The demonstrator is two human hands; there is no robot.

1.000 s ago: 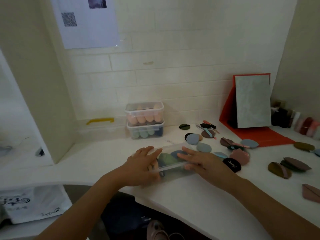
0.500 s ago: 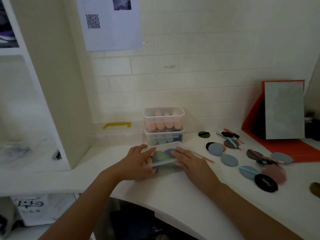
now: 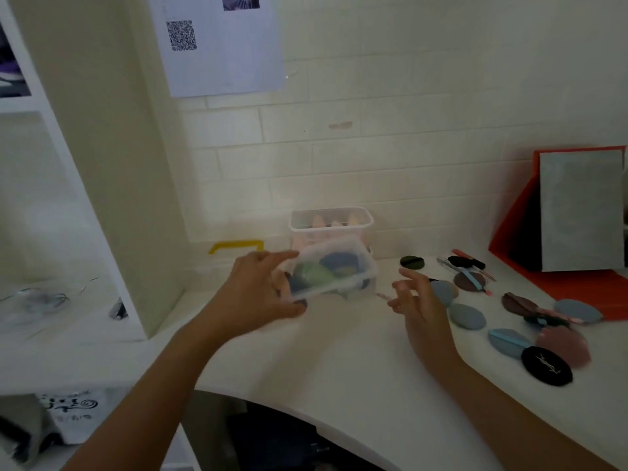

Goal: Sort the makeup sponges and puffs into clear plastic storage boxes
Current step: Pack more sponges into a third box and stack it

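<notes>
Left hand [image 3: 261, 294] is gripping the clear box [image 3: 339, 266] by its left end, fingers lying over the lid and thumb wrapping under the near edge. The box is sitting tilted with its lid on, right end riding higher. A green sponge [image 3: 311, 277] and a blue sponge [image 3: 339, 261] are showing through the wall. Motion blur is smearing the frame, so I cannot tell whether the box bottom is touching the counter [image 3: 339, 368].

The rear box [image 3: 331, 222] is standing at the clear box's 12 o'clock against the tiled wall, holding pink and orange sponges, its lower part hiding behind the clear box. A yellow handle [image 3: 236, 247] is lying at 10 o'clock, beyond the left hand.

Right hand [image 3: 418, 300] is hovering at the clear box's 3 o'clock, near it but not touching. Its fingers are loosely bent and spread, holding nothing.

Loose puffs are lying on the counter from 3 to 4 o'clock of the clear box:
- dark green puff [image 3: 412, 261]
- brown puff [image 3: 470, 279], carrying a blue strap
- grey-blue puff [image 3: 467, 316], just right of the right hand
- blue strap puff [image 3: 508, 339]
- pink puff [image 3: 564, 343]
- black logo puff [image 3: 546, 367], nearest the counter edge

A red mirror stand [image 3: 577, 212] is standing at 2 o'clock by the far right edge. A QR-code sheet [image 3: 217, 42] is hanging on the wall at 11 o'clock, high up.
</notes>
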